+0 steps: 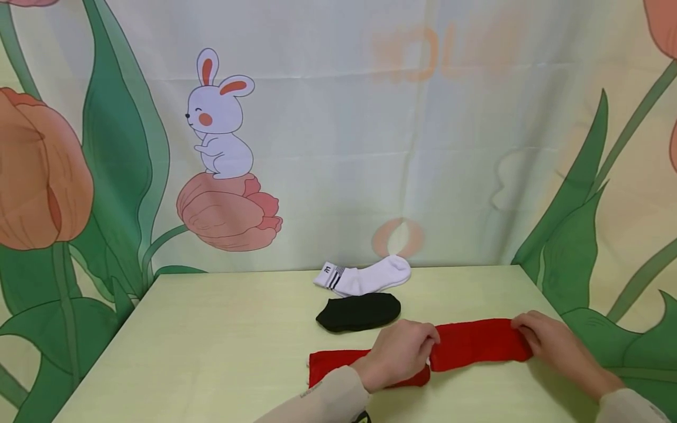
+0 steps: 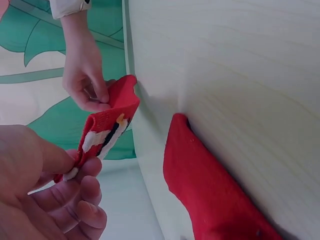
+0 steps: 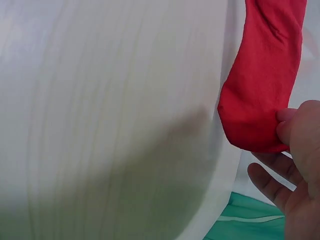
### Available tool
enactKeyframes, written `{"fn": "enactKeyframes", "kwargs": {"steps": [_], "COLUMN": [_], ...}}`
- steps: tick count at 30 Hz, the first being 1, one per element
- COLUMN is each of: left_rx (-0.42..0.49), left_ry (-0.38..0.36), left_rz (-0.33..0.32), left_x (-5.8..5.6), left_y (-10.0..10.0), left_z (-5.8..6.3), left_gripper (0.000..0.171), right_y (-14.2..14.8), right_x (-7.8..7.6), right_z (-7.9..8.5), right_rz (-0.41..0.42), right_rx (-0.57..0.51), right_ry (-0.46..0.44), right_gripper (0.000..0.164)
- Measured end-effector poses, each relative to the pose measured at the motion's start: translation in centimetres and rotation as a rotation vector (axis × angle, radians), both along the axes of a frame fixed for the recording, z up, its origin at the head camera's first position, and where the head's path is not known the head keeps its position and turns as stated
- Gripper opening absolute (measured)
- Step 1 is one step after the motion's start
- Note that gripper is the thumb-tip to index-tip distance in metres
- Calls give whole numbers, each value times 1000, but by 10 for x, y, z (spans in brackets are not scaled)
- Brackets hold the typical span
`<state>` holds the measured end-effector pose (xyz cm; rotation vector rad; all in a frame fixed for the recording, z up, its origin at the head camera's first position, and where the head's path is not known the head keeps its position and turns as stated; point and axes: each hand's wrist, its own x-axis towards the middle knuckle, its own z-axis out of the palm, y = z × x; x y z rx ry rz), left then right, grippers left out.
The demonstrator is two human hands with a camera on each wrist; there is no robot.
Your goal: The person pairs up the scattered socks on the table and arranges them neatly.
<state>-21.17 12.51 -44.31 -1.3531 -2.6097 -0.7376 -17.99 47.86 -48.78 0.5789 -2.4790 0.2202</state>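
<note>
A red sock (image 1: 478, 345) is stretched between the two hands, raised off the table. The left hand (image 1: 399, 354) pinches its left end between thumb and fingers. At the other end, the right hand (image 1: 547, 341) pinches the upper corner. In the left wrist view, the underside of this sock (image 2: 102, 135) shows a white, black and yellow pattern. A second red sock (image 1: 333, 364) lies on the table, partly hidden behind the left hand and forearm; the left wrist view shows its plain red end (image 2: 200, 185).
Behind the hands lies a black sock (image 1: 359, 312), with a white sock (image 1: 365, 277) with dark stripes beyond it. The pale table (image 1: 211, 335) ends at a hanging cloth (image 1: 328, 147) printed with tulips and a rabbit.
</note>
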Motion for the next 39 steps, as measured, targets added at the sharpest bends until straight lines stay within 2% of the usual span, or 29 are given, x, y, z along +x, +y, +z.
{"fn": "enactKeyframes", "kwargs": {"steps": [8,15,22,34,39], "left_rx": [62,61,72,83,87], "left_ry": [-108,-120,-137,-179,-167], "left_rz": [64,114,128,120,117], "left_x": [-6,-7,-10,-16,-18], "left_y": [-14,-25,-36,-59,-67], "left_z": [1,1,0,3,2], "left_gripper": [9,11,17,20,19], "right_y": [-15,-25,-33,-48,-54], "right_x": [-1,-1,-1,-4,-4], "right_z": [6,9,12,18,21], "right_rz": [10,5,17,87,105], "right_rx": [-20,-7,-9,-18,-10], "right_ry": [-31,-32,-41,-17,-27], "right_gripper": [40,43,49,55,56]}}
